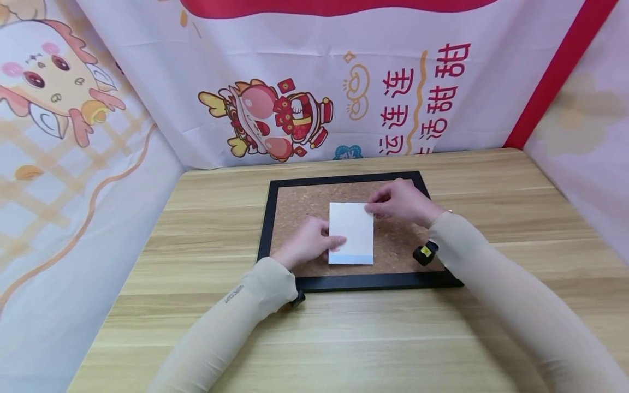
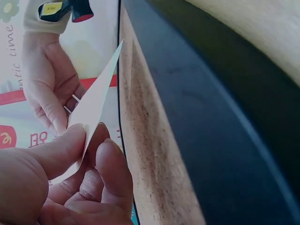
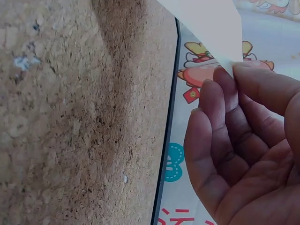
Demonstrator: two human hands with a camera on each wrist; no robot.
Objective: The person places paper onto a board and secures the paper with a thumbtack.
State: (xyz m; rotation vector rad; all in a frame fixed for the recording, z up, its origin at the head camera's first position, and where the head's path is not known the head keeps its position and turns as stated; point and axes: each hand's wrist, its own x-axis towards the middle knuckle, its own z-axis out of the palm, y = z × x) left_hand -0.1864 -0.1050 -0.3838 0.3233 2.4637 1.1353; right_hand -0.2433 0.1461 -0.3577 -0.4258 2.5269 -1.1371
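A white paper card (image 1: pixel 351 232) with a pale blue strip along its near edge is held above the cork board (image 1: pixel 300 204), which has a black frame. My left hand (image 1: pixel 306 240) pinches its left side, the thumb on top and fingers underneath. At the far right corner, my right hand (image 1: pixel 400 201) pinches the card between thumb and index finger. In the left wrist view the card (image 2: pixel 96 101) is seen nearly edge-on, tilted, apart from the cork. The right wrist view shows the right hand's other fingers (image 3: pixel 199 140) loosely curled beneath the corner.
The board lies on a wood-grain table (image 1: pixel 354 338), its black frame (image 1: pixel 378 281) nearest me along the front. Printed cloth (image 1: pixel 295 49) hangs behind the table and at both sides. Each wrist carries a small black device; the right one (image 1: pixel 425 253) has a yellow label.
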